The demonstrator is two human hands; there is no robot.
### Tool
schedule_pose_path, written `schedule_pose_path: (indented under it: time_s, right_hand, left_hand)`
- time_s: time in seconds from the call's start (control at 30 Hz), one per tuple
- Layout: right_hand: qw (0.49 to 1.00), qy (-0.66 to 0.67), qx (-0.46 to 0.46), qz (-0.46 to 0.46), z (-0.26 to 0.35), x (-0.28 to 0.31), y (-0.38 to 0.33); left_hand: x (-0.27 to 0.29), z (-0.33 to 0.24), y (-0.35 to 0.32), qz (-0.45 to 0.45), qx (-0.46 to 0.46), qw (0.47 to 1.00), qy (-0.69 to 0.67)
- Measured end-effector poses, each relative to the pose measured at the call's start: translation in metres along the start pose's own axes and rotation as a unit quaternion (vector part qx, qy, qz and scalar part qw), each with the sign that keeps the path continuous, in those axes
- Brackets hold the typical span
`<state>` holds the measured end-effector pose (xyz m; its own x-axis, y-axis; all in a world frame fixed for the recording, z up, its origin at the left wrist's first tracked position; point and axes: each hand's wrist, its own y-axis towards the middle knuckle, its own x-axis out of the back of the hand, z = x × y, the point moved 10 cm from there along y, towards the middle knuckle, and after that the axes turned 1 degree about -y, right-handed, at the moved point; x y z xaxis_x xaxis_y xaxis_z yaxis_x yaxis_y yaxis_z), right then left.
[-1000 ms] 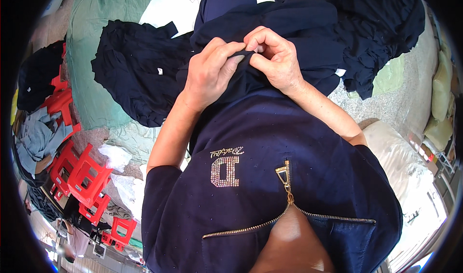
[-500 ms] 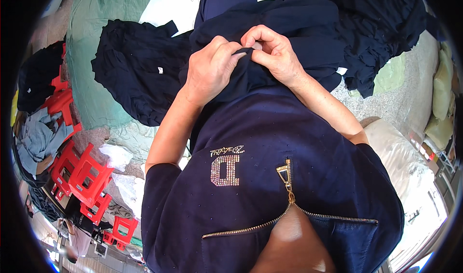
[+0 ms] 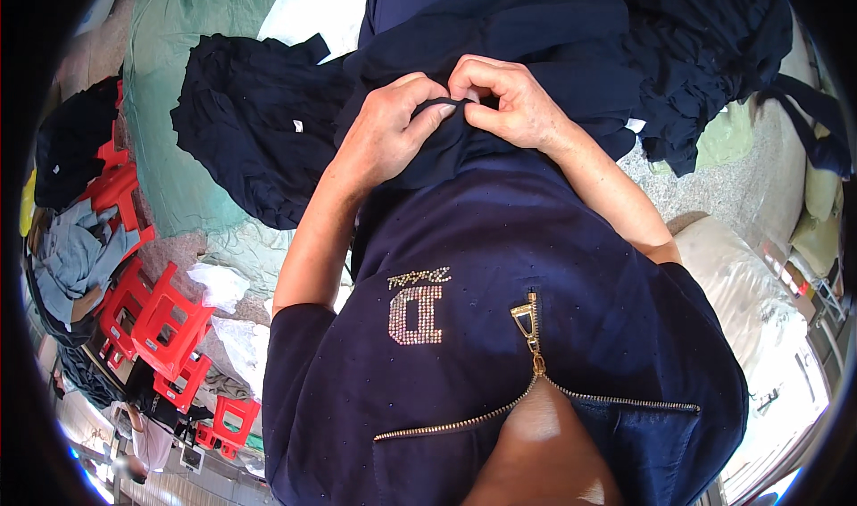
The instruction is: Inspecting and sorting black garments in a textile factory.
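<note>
A dark navy garment lies bunched across my lap. My left hand pinches a raised fold of it between thumb and fingers. Close beside it, my right hand grips the same fold, thumb against curled forefinger. The fingertips of both hands nearly meet along this narrow edge of cloth. Whether anything small sits between the right fingertips is hidden. To the left of my hands spreads another dark garment with a small white label.
More dark clothing is heaped at the far right. A green sheet covers ground on the left. Red plastic stools stand at the left, some bearing grey-blue cloth. A pale wrapped bundle lies by my right arm.
Both hands still pinch the fold, their fingers slightly shifted. The left hand's thumb and forefinger are more spread. A dark strip of cloth now shows at the far right.
</note>
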<state>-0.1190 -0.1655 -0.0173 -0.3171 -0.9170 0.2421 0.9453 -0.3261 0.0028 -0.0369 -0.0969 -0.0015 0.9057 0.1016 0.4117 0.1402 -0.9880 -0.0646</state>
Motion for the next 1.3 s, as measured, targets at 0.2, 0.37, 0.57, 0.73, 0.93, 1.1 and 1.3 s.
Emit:
schedule_pose_path:
  time_s: [0.2, 0.37, 0.57, 0.73, 0.93, 1.1, 1.3]
  right_hand:
    - [0.995, 0.073, -0.042, -0.051, -0.012, 0.004, -0.002]
    - [1.0, 0.011, -0.015, -0.016, -0.002, 0.003, 0.001]
    - [0.987, -0.118, 0.106, -0.031, 0.018, 0.005, 0.001]
    - [0.973, -0.171, 0.147, -0.051, 0.028, 0.002, -0.002]
    - [0.973, -0.176, 0.142, -0.045, 0.028, 0.002, -0.002]
    - [0.983, -0.135, 0.11, -0.051, 0.027, 0.006, 0.002]
    - [0.99, -0.098, 0.092, -0.032, 0.029, 0.004, 0.003]
  left_hand:
    - [0.003, 0.004, 0.0, -0.022, 0.026, 0.999, 0.018]
    - [0.0, 0.014, -0.003, -0.041, 0.07, 0.997, 0.02]
    - [0.004, 0.022, 0.002, -0.011, 0.083, 0.996, -0.013]
    - [0.004, 0.028, -0.001, 0.02, 0.108, 0.991, -0.075]
    - [0.004, 0.026, -0.004, 0.011, 0.092, 0.987, -0.133]
    - [0.006, 0.028, -0.007, -0.026, 0.072, 0.993, -0.088]
    - [0.0, 0.04, -0.01, 0.032, 0.188, 0.94, -0.282]
